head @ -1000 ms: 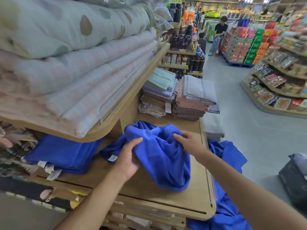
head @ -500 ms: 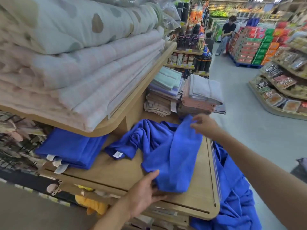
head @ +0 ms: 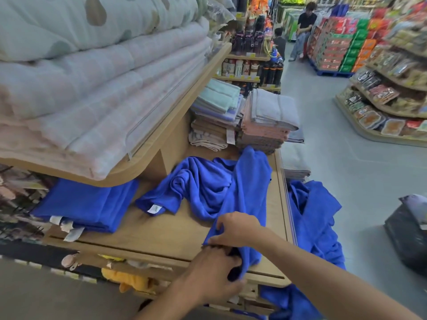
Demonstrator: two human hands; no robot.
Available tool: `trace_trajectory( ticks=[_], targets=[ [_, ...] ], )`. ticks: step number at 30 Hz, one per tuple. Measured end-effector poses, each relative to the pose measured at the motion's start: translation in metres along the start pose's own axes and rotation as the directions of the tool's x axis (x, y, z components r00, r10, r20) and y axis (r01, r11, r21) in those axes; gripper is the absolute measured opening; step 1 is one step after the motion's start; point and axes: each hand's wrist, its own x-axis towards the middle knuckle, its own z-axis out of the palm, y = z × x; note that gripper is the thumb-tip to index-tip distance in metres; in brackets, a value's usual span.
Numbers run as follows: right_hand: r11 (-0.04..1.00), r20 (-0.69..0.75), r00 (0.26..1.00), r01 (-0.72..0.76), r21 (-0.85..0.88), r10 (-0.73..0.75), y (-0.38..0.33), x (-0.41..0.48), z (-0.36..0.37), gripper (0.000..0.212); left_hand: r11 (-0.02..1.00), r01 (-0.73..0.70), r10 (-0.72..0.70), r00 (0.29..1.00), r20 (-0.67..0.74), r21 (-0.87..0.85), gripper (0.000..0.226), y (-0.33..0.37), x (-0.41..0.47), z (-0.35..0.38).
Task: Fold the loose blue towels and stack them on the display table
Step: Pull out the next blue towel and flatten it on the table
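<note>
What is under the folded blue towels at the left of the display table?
The folded blue towels lie directly on the wooden display table, with white tags hanging from their front edge. An upper shelf overhangs them, hiding their back part.

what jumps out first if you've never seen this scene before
A crumpled blue towel sprawls across the wooden display table, both hands, left hand and right hand, gripping its near edge. More blue cloth hangs off the table's right side, and thick pale quilts fill the shelf above.
</note>
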Motion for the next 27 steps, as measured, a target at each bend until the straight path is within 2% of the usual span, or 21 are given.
trace_trajectory(
  ticks=[2,3,4,6,8,9,11,12,13,14,15,17,19,20,22,24,27],
  targets=[
    [0.997,0.017,1.0,-0.004,0.083,0.003,0.01,0.0,0.006,0.048,0.988,-0.054,0.032,0.989,-0.148,-0.147,0.036,-0.003,-0.01,-0.006],
    [0.994,-0.013,1.0,0.015,0.109,-0.014,0.016,-0.002,0.01,0.041,0.975,-0.04,-0.009,0.976,-0.218,-0.218,0.031,-0.007,-0.014,-0.01],
    [0.992,-0.046,0.998,0.044,0.114,-0.039,0.022,-0.005,0.015,0.04,0.958,0.012,-0.092,0.959,-0.268,-0.287,0.031,-0.012,-0.017,-0.013],
    [0.991,-0.085,0.991,0.109,0.072,-0.103,0.03,-0.014,0.026,0.052,0.877,0.155,-0.315,0.901,-0.299,-0.456,0.033,-0.028,-0.013,-0.021],
    [0.984,-0.118,0.977,0.176,-0.017,-0.176,0.033,-0.022,0.036,0.056,0.763,0.261,-0.473,0.849,-0.236,-0.591,0.031,-0.045,0.0,-0.031],
    [0.976,-0.147,0.964,0.218,-0.03,-0.22,0.033,-0.026,0.039,0.047,0.722,0.3,-0.514,0.836,-0.192,-0.623,0.027,-0.053,0.01,-0.034],
    [0.951,-0.203,0.936,0.303,0.058,-0.286,0.035,-0.033,0.04,0.023,0.654,0.366,-0.538,0.84,-0.066,-0.662,0.022,-0.066,0.032,-0.04],
    [0.926,-0.226,0.933,0.326,0.193,-0.281,0.036,-0.038,0.039,0.018,0.603,0.405,-0.532,0.846,0.031,-0.687,0.026,-0.067,0.044,-0.042],
    [0.854,-0.231,0.941,0.325,0.406,-0.249,0.037,-0.045,0.037,0.015,0.53,0.445,-0.514,0.845,0.144,-0.722,0.034,-0.065,0.055,-0.043],
    [0.71,-0.214,0.954,0.301,0.637,-0.212,0.036,-0.053,0.033,0.016,0.445,0.489,-0.496,0.832,0.248,-0.75,0.041,-0.06,0.064,-0.046],
    [0.521,-0.194,0.966,0.257,0.814,-0.173,0.033,-0.06,0.027,0.02,0.365,0.521,-0.474,0.817,0.328,-0.771,0.047,-0.057,0.072,-0.048],
    [0.213,-0.126,0.987,0.144,0.966,-0.096,0.03,-0.076,0.013,0.019,0.214,0.529,-0.425,0.808,0.409,-0.821,0.044,-0.05,0.09,-0.052],
    [0.033,-0.061,0.996,0.063,0.997,-0.066,0.031,-0.09,0.001,0.019,0.036,0.468,-0.419,0.809,0.412,-0.883,0.019,-0.042,0.107,-0.058],
    [-0.026,-0.04,0.997,0.039,0.999,-0.071,0.031,-0.096,-0.004,0.02,-0.022,0.436,-0.428,0.809,0.402,-0.9,0.012,-0.039,0.116,-0.063],
    [-0.108,-0.018,0.994,0.007,0.994,-0.108,0.032,-0.109,-0.013,0.026,-0.135,0.412,-0.387,0.816,0.43,-0.901,0.013,-0.037,0.131,-0.073],
    [-0.15,-0.003,0.99,-0.018,0.989,-0.139,0.029,-0.123,-0.023,0.026,-0.235,0.409,-0.319,0.824,0.468,-0.882,0.023,-0.039,0.145,-0.084],
    [-0.191,0.012,0.978,-0.053,0.98,-0.209,0.028,-0.143,-0.035,0.021,-0.327,0.293,-0.306,0.867,0.394,-0.898,0.024,-0.049,0.166,-0.093]
  ],
)
